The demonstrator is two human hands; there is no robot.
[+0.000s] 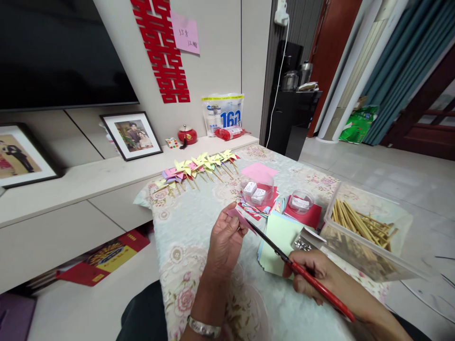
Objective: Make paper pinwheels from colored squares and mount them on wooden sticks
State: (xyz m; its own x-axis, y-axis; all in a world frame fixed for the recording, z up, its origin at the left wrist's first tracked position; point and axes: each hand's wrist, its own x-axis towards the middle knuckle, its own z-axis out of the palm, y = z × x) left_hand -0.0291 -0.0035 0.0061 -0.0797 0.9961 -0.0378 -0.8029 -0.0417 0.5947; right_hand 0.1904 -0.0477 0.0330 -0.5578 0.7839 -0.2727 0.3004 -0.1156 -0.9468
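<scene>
Between the thumb and fingers of my left hand (227, 239) is a small piece of pink paper (243, 220), held above the table. My right hand (309, 274) grips scissors (272, 244) with red handles and dark blades. The blades reach the pink paper at its right side; whether they have cut into it I cannot tell. Under the scissors lies a stack of pale green paper (275, 232). Beside my right hand is a small box of metal fasteners (303, 244). Finished-looking paper pinwheels (201, 163) on sticks lie in a row at the table's far left.
A clear plastic bin (369, 260) of wooden sticks (359, 220) stands at the right. Two round clear containers (261, 189) with small white packs sit on red and patterned paper. Pink sheets (259, 170) lie behind them. A flowered cloth (177, 279) covers the table.
</scene>
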